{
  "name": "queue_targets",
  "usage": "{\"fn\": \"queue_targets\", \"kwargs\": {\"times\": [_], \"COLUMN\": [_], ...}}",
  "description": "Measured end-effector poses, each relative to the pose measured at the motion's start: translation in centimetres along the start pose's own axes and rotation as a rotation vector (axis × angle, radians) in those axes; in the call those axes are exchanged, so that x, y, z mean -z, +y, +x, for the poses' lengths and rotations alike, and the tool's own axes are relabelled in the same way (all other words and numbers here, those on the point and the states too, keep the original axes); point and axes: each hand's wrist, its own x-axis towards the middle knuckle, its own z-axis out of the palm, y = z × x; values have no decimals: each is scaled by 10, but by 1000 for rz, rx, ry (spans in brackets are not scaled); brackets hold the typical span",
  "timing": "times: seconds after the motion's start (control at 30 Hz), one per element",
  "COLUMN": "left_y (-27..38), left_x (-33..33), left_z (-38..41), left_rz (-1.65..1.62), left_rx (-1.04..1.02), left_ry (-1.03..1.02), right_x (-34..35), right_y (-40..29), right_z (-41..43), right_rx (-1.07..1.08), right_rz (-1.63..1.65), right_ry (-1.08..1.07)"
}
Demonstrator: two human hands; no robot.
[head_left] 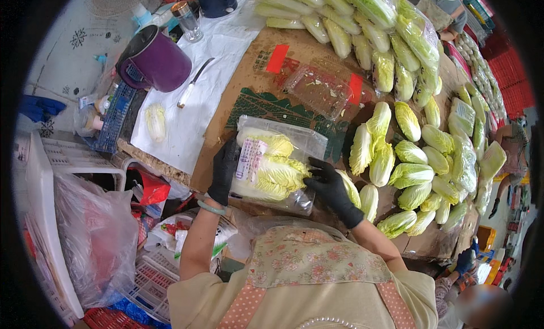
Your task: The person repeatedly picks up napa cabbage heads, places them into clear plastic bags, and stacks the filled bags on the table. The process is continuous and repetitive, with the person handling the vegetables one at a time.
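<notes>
A clear plastic bag (282,131) with small napa cabbages (276,171) in it lies near the table's front edge, a printed label on its left part. My left hand (224,169), in a black glove, holds the bag's left side. My right hand (333,191), gloved in black too, has its fingertips against the cabbages at the bag's right side, fingers spread. Just right of it lie loose napa cabbages (369,201), with more spread further right. Packed cabbages (382,72) are piled at the back.
An empty-looking clear plastic tray (316,91) with leaf scraps lies on the cardboard (229,99). At the left are a purple jug (165,61), a knife (193,84), a glass bottle (187,23) and a single cabbage (155,121). Other people stand at the right.
</notes>
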Motion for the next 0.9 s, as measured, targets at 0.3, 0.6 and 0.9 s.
{"fn": "queue_targets", "kwargs": {"times": [0.3,0.6,0.9], "left_y": [-3,7,-34], "left_x": [-11,-14,35], "left_z": [-1,0,30], "left_rz": [299,372,-192], "left_rx": [-219,-235,103], "left_ry": [66,10,-112], "right_x": [-39,-54,-59], "right_y": [-33,-51,-78], "right_z": [38,27,-41], "right_rx": [495,-91,364], "right_rz": [-835,222,1], "right_ry": [-171,-75,-134]}}
